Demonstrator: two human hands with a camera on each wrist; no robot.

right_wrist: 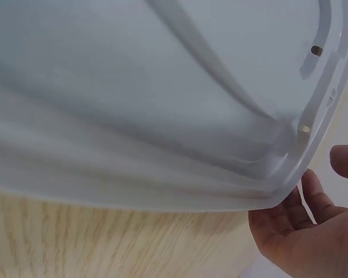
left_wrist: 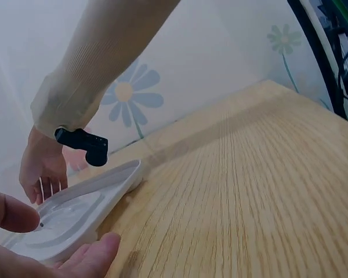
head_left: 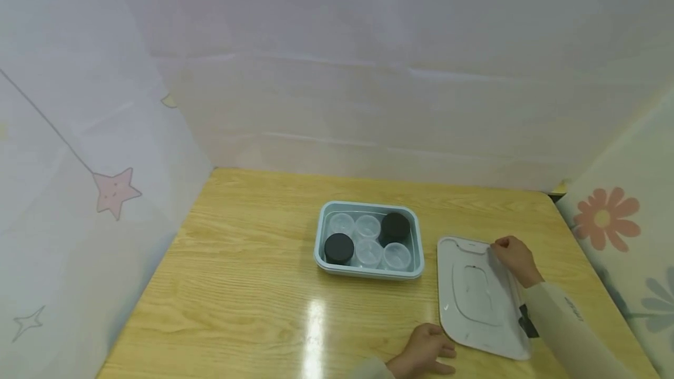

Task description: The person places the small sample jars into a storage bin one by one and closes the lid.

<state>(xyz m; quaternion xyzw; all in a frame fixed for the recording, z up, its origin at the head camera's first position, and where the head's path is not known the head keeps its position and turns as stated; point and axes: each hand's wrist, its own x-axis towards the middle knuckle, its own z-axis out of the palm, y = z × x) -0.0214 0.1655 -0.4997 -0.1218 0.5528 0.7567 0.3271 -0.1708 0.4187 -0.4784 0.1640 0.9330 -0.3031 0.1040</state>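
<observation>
A white plastic lid with a raised rim and a rounded inner outline lies on the right part of the wooden table. My right hand is at its far right corner. In the right wrist view the fingers touch the corner from outside and below, while the thumb stands apart from the rim. Close to the lid's near left corner is my left hand, thumb and fingers spread. The left wrist view shows the lid between that thumb and the fingers, its near edge slightly above the table.
A light blue rectangular tub stands left of the lid. Inside are several clear round containers and two black-topped ones, a front one and a back one. Patterned sheets enclose the wooden table at the back and sides.
</observation>
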